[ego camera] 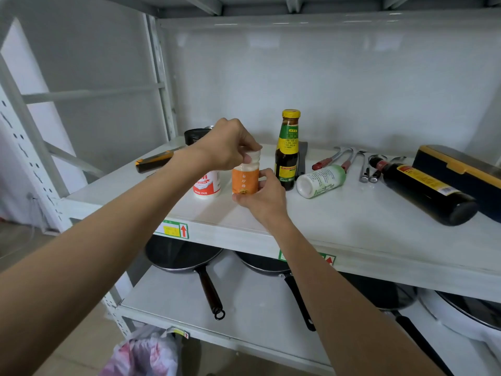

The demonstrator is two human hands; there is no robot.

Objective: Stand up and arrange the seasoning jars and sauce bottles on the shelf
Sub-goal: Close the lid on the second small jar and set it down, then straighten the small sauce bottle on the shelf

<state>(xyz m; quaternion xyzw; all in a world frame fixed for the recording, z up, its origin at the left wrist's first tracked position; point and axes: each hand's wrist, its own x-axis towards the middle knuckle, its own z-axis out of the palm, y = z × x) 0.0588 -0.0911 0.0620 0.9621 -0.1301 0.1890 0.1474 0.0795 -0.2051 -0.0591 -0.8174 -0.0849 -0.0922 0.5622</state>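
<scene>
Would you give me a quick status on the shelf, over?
Both hands, left hand and right hand, on upright orange jar. Green-white bottle and dark sauce bottle lying down. Nothing blocking.

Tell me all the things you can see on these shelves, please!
orange-label jar: 1, orange with white cap, upright, front of the upper shelf, held by both hands
red-label jar: 1, white and red, upright, left of the orange one
sauce bottle: 1, dark with yellow cap, upright, right of the orange jar
green-label jar: 1, white and green, lying down, mid shelf
dark bottle: 1, dark with red-yellow label, lying at right
tongs: red-handled, back of shelf; count unclear
box: 1, dark with yellow trim, far right
pans: at least 3, black, lower shelf
plastic bag: 1, pinkish, below
left hand: on the cap
right hand: around the jar's base
</scene>
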